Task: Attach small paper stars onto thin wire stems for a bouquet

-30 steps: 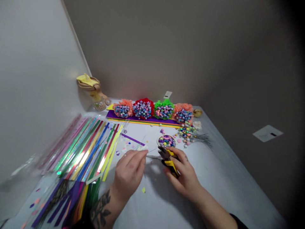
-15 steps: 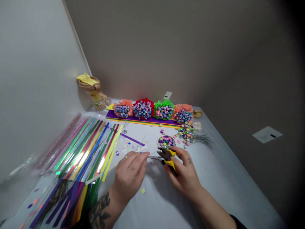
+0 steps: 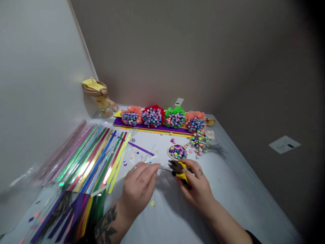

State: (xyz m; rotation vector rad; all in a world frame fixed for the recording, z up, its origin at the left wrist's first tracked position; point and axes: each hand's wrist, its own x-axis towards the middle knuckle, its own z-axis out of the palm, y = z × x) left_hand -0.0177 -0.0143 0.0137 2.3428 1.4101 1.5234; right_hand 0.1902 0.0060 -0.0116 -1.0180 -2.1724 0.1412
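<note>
My right hand [image 3: 196, 186] grips yellow-and-black pliers [image 3: 180, 171], their tips pointing left toward my other hand. My left hand [image 3: 139, 184] has its fingers pinched together around a thin wire [image 3: 162, 167] that runs across to the plier tips. Both hands hover low over the white table [image 3: 228, 189]. Just beyond the pliers sits a small round dish [image 3: 177, 151] filled with tiny coloured paper stars.
Long shiny coloured paper strips [image 3: 93, 159] fan across the left. Four paper-star bouquets [image 3: 164, 117] lie on purple sheets at the back. A lidded jar [image 3: 99, 96] stands in the corner. Wired stars [image 3: 205, 144] and paper scraps [image 3: 138, 157] litter the middle.
Both hands have shifted slightly toward me and the pliers' tips have closed in on the wire. Little else has moved.
</note>
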